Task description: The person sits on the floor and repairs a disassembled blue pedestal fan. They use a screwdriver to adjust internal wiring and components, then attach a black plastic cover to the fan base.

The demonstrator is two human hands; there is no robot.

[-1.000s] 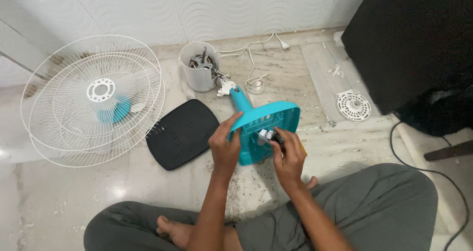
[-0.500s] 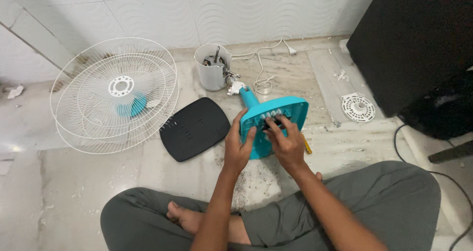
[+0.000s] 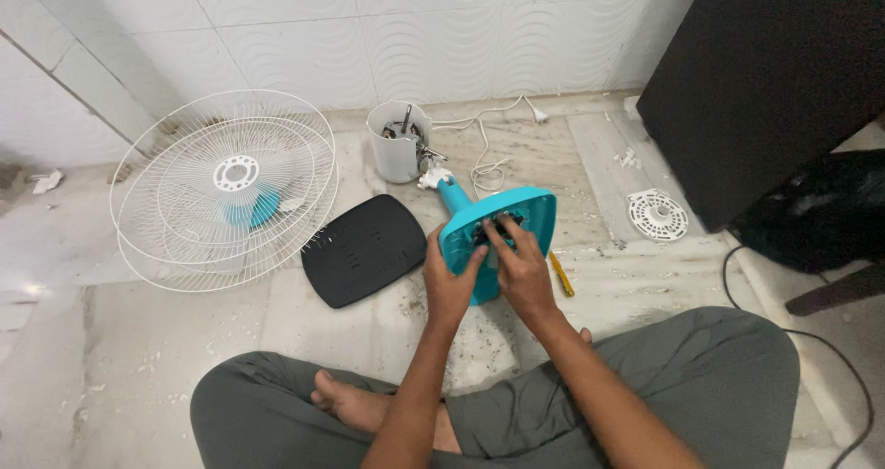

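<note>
A turquoise fan base is tilted up on the floor in front of me, its underside facing me and its neck pointing toward the wall. My left hand grips its left edge. My right hand rests on the underside, fingers reaching into the dark opening with small parts. What the fingertips touch is hidden. A yellow-handled tool lies on the floor just right of my right hand.
A black base cover plate lies to the left. White wire fan guards with a blue blade lean at the left. A white motor housing with a white cord stands near the wall. A white round grille and a black cabinet are right.
My right hand has slid up the underside of the fan base toward its opening. The view has shifted, so everything sits lower and further right in the frame.
</note>
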